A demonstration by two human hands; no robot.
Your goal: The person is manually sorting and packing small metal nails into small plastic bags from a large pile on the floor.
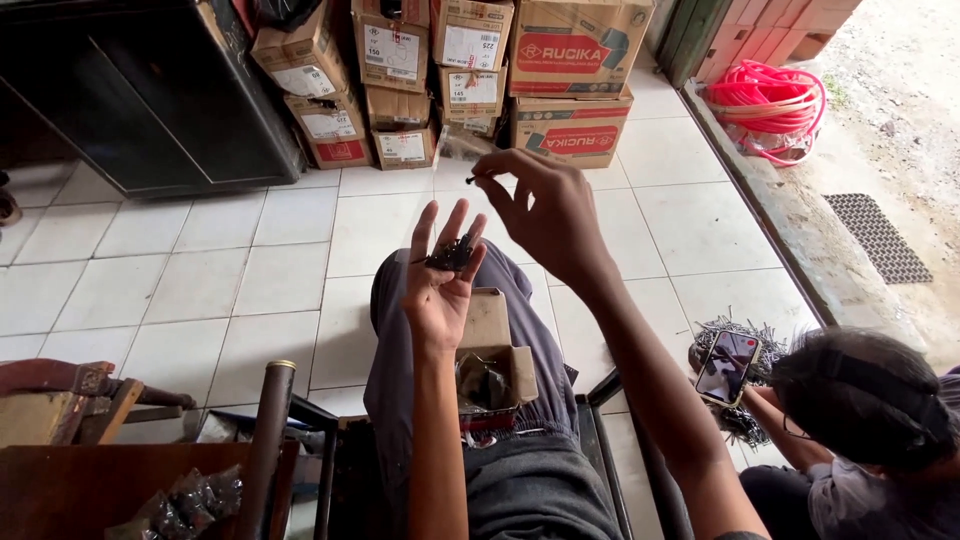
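My left hand (438, 280) is held palm up over my lap, with a small pile of dark screws (452, 252) resting on its fingers. Higher up and slightly to the right, my right hand (545, 215) pinches one dark screw (471, 180) between thumb and forefinger. A thin clear plastic bag (450, 165) seems to hang just beside that pinched screw. On my thigh below the left hand sits an open brown cardboard box (495, 350) with dark screws inside.
Stacked cardboard cartons (480, 70) line the far wall beside a dark cabinet (140, 90). A pink hose coil (768, 100) lies at the doorway. A seated person (860, 430) at lower right holds a phone (728, 366) over a heap of nails (720, 335). Bagged screws (190, 505) lie at lower left.
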